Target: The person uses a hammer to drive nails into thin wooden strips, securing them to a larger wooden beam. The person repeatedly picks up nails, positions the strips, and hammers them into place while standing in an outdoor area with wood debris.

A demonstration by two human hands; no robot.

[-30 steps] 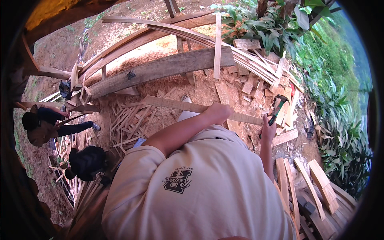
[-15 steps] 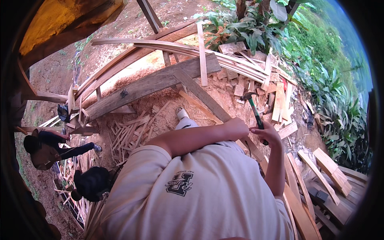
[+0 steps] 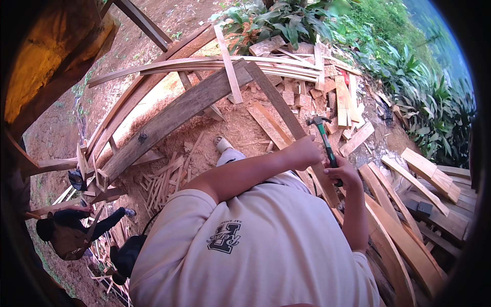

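My left hand (image 3: 306, 152) is closed around the near part of a long, narrow wooden plank (image 3: 279, 105). The plank slants away from me, and its far end lies at the end of a thick, weathered beam (image 3: 174, 120). Close beside it, my right hand (image 3: 346, 174) grips the handle of a claw hammer (image 3: 327, 140) with a dark head and a green-and-black handle. The hammer's head points up and away from me, apart from the plank. Part of the plank's near end passes between my two hands.
Thin strips (image 3: 199, 64) lie across a bench-like frame, with a short slat (image 3: 228, 64) over them. Offcuts (image 3: 302, 97) pile up at the far right, and boards (image 3: 388, 240) lie at my right. Two people (image 3: 71, 230) are at the lower left. Sawdust covers the ground.
The whole view has shifted. Against the thick beam, the plank's far end has moved out to the beam's end. My left hand still holds the plank and my right hand still holds the hammer.
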